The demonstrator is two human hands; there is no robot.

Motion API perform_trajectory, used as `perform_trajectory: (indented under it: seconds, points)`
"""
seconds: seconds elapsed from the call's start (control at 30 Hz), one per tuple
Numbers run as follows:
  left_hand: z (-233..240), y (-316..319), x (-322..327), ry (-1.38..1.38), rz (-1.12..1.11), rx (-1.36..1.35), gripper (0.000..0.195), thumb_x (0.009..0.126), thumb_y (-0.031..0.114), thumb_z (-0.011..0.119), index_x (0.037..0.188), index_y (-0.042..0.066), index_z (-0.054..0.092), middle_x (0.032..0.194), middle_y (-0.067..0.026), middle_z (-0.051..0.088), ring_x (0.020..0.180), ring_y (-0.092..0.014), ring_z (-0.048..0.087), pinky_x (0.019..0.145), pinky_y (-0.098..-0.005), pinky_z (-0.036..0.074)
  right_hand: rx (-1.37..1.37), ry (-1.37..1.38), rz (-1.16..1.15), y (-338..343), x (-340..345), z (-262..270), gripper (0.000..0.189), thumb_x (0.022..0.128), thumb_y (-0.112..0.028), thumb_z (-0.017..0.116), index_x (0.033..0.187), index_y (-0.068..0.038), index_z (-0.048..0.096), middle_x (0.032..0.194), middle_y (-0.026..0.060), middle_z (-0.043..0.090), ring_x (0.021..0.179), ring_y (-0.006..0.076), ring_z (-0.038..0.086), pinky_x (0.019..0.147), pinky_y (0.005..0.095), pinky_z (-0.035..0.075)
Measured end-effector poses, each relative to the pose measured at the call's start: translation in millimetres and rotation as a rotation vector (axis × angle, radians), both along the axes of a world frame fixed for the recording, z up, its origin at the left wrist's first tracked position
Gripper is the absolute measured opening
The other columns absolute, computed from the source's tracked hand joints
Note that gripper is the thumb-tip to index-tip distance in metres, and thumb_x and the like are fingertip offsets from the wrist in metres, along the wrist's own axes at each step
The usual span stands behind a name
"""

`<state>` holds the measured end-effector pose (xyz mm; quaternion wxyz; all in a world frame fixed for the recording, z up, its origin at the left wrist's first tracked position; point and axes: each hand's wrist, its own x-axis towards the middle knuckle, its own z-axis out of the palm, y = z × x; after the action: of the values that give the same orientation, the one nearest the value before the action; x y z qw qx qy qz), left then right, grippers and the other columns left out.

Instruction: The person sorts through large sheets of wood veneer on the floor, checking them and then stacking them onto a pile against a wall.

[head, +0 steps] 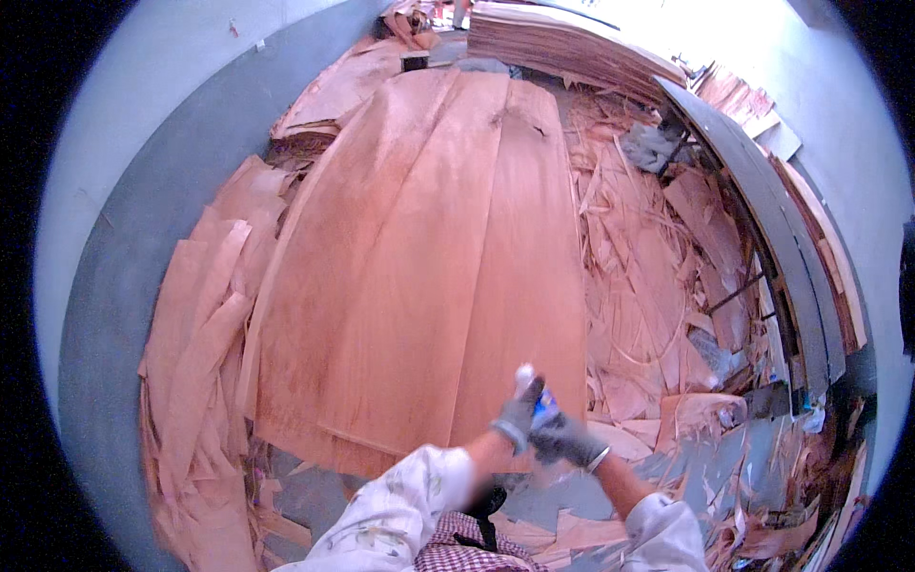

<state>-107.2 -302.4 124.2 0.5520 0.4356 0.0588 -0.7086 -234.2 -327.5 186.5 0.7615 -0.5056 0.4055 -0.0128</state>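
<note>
My left hand (516, 418) and my right hand (568, 440), both in grey gloves, are close together over the near right end of a stack of wood veneer sheets (400, 286). A small blue object (545, 404) shows between them, in the fingers of my right hand. Just past my left fingers is a blurred white piece (525, 373); whether it belongs to the blue object, I cannot tell. Overlapping long reddish-brown sheets form the top of the stack, and one has a dark split (536, 131) near its far end.
Veneer strips (204, 343) are heaped along the left side. Veneer scraps (636, 264) litter the right side, beside a long grey panel on a metal frame (765, 207). A tall veneer stack (565, 50) stands at the back. More offcuts lie on the grey floor (314, 493).
</note>
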Motion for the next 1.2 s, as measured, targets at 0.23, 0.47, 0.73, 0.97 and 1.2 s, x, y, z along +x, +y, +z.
perform_trajectory:
  seconds: [0.23,0.47,0.73,0.97,1.2]
  points:
    - [101.6,-77.4,47.3,-0.249,0.152,-0.205,0.059,0.071,0.058,0.065,0.087,0.002,0.058,0.074,-0.0039,0.056,0.063,-0.015,0.054,0.059,-0.0308,0.045,-0.313,-0.061,-0.023,-54.8,55.9,120.7,0.022,0.08,-0.024,0.065,0.088,-0.007,0.054,0.068,0.0013,0.055,0.054,0.012,0.056,0.049,0.0241,0.046]
    - [7.6,42.7,89.8,-0.39,0.213,-0.087,0.053,0.074,0.066,0.054,0.075,0.013,0.055,0.066,0.0008,0.049,0.06,-0.012,0.048,0.057,-0.029,0.043,-0.04,-0.064,0.307,8.4,97.9,38.0,0.031,0.077,-0.031,0.069,0.095,-0.009,0.057,0.074,-0.0034,0.055,0.054,0.0048,0.047,0.046,0.0205,0.041]
    - [-26.2,199.2,74.0,-1.623,-1.519,-0.395,0.029,0.087,0.036,0.044,0.102,0.014,0.054,0.108,-0.0092,0.051,0.109,-0.024,0.042,0.101,-0.0464,0.023,-0.536,0.144,0.9,109.8,64.9,-153.4,0.043,0.075,-0.042,0.064,0.104,-0.011,0.06,0.102,0.005,0.062,0.096,0.0182,0.055,0.087,0.0349,0.042]
    - [-103.1,250.2,117.8,-1.452,-0.73,-0.665,0.025,0.086,0.019,0.046,0.101,0.003,0.059,0.101,-0.0151,0.059,0.095,-0.029,0.057,0.083,-0.0353,0.045,-1.451,1.004,0.642,-182.5,117.0,109.2,0.041,0.081,-0.049,0.045,0.089,-0.014,0.064,0.091,0.0163,0.065,0.083,0.0325,0.064,0.07,0.0419,0.05]
    - [-135.7,329.6,181.7,-0.724,0.003,0.276,0.015,0.084,0.017,0.048,0.087,0.009,0.061,0.084,-0.009,0.062,0.074,-0.024,0.059,0.067,-0.0353,0.048,-1.867,1.188,0.489,-249.2,134.7,279.1,0.029,0.066,-0.019,0.066,0.089,-0.003,0.058,0.084,0.0167,0.064,0.08,0.0336,0.063,0.072,0.0397,0.05]
